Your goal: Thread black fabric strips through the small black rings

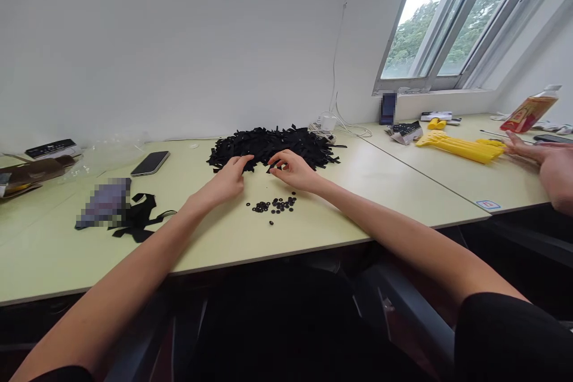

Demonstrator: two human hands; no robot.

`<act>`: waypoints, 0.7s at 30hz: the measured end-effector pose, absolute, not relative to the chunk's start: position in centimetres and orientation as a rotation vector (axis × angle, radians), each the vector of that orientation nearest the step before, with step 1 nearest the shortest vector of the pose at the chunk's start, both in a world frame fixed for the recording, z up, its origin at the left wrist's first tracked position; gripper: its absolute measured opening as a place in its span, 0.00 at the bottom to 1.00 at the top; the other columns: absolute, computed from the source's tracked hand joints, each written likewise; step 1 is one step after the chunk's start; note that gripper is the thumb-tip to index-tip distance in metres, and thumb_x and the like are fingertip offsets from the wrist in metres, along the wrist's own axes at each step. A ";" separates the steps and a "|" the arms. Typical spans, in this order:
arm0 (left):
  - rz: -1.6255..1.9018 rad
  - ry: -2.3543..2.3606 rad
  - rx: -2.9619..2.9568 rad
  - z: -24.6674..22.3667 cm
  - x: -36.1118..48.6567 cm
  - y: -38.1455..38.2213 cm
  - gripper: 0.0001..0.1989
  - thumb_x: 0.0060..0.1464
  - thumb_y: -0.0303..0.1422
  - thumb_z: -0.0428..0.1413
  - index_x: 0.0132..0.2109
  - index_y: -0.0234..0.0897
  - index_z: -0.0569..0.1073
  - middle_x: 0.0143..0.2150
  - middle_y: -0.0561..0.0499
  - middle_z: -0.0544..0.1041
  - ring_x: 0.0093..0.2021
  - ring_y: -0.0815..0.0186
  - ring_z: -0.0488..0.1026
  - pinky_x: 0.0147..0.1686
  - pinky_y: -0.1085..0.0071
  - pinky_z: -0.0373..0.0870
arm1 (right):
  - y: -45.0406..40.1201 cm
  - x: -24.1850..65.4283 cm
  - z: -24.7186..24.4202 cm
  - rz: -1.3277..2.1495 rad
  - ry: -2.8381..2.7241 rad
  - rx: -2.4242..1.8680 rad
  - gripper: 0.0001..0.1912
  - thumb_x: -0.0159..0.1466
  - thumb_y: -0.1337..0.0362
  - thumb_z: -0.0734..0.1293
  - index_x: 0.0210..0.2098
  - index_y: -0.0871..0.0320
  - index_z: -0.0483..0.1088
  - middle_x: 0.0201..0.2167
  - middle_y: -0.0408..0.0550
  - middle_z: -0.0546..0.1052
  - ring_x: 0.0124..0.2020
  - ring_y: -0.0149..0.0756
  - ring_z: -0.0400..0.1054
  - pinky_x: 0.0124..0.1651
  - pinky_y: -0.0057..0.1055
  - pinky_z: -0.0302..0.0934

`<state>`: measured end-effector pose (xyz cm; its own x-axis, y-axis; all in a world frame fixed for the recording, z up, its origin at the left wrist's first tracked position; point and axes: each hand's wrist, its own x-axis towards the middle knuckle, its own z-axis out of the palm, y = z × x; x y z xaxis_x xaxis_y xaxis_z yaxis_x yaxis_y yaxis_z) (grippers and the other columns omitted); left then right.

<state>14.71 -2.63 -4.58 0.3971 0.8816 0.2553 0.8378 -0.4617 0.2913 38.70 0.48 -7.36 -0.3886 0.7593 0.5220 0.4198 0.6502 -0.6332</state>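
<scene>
As hands (pixel 221 182) (pixel 293 170) touch blk strips (pixel 268 146), rings (pixel 274 205) near

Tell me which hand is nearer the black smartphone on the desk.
Left. The left hand is to the right of the smartphone, not touching it, and the right hand is farther right, beyond the left hand.

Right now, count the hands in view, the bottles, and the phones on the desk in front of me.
Hands: 3 (your left hand, your right hand, a co-worker's hand)
Bottles: 1 (bottle)
Phones: 1 (phone)
Total: 5
</scene>
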 end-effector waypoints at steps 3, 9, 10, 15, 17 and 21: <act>0.770 1.455 2.525 -4.2 15.0 -2.7 0.36 0.55 0.20 0.46 0.71 0.35 0.64 0.71 0.39 0.63 0.65 0.55 0.68 0.65 0.60 0.67 | 0.5 38.7 -7.4 0.503 -2.040 -0.914 0.09 0.65 0.61 0.68 0.44 0.57 0.74 0.50 0.54 0.72 0.45 0.39 0.75 0.45 0.37 0.68; 0.747 1.642 2.561 -3.4 13.9 -2.2 0.23 0.57 0.25 0.48 0.54 0.37 0.81 0.51 0.42 0.80 0.49 0.54 0.78 0.50 0.61 0.74 | 0.4 38.7 -7.2 0.503 -2.065 -0.906 0.09 0.66 0.61 0.68 0.43 0.58 0.75 0.51 0.55 0.73 0.45 0.39 0.75 0.44 0.37 0.68; 0.667 1.673 2.556 -3.5 13.6 -1.9 0.21 0.57 0.25 0.48 0.50 0.37 0.82 0.49 0.42 0.82 0.48 0.53 0.78 0.49 0.61 0.74 | 0.3 38.7 -7.2 0.508 -2.069 -0.904 0.09 0.66 0.61 0.68 0.43 0.58 0.75 0.51 0.55 0.73 0.45 0.39 0.75 0.44 0.37 0.69; 0.392 1.770 2.470 -4.5 12.1 -0.3 0.26 0.49 0.23 0.50 0.52 0.37 0.84 0.55 0.41 0.82 0.53 0.49 0.78 0.49 0.63 0.72 | 0.2 38.7 -7.1 0.516 -2.099 -0.900 0.08 0.66 0.62 0.68 0.43 0.58 0.75 0.52 0.55 0.73 0.45 0.39 0.75 0.46 0.38 0.69; 0.375 1.820 2.455 -4.5 11.9 -0.2 0.27 0.48 0.24 0.52 0.54 0.36 0.83 0.57 0.39 0.81 0.55 0.48 0.78 0.49 0.63 0.72 | 0.2 38.7 -7.1 0.513 -2.105 -0.895 0.08 0.66 0.62 0.68 0.43 0.58 0.76 0.52 0.55 0.74 0.45 0.39 0.75 0.47 0.39 0.70; 0.382 1.891 2.418 -3.3 11.8 -0.9 0.23 0.55 0.31 0.50 0.53 0.38 0.82 0.48 0.41 0.84 0.47 0.49 0.79 0.43 0.63 0.71 | 0.3 38.7 -7.1 0.508 -2.114 -0.887 0.07 0.67 0.62 0.68 0.42 0.57 0.76 0.52 0.55 0.74 0.45 0.38 0.75 0.48 0.39 0.70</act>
